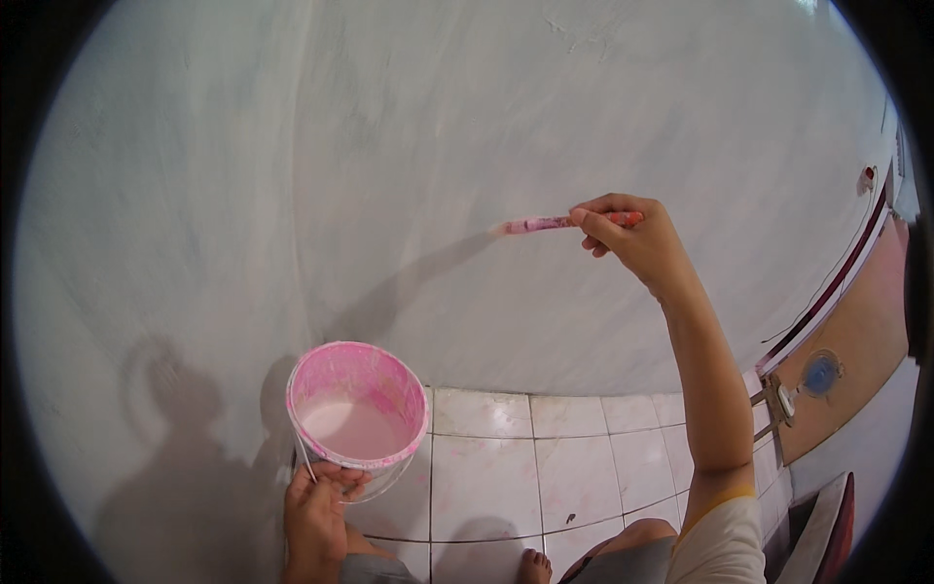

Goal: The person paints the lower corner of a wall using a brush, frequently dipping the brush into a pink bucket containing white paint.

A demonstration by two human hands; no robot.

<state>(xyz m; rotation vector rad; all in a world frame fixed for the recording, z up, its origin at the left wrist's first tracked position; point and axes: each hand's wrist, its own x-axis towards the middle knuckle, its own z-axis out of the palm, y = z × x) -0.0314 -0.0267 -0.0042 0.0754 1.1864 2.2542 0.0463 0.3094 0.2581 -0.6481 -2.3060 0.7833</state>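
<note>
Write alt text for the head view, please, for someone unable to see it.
The right hand holds an orange-handled, pink-stained paintbrush against a pale grey wall; the left hand supports a round plastic bucket, smeared pink inside, containing pale pink liquid.

Underside of bucket (336,370) apparently hidden

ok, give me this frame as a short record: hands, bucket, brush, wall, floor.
Left hand: holding the bucket at its near side
Right hand: gripping the brush by its reddish handle
Bucket: open, pink-smeared inside, pale pink liquid in it
Brush: roughly level, bristles pointing left
Bristle contact: at or very near the wall; can't confirm touch
Wall: pale grey, streaky
Floor: pale square tiles
</note>
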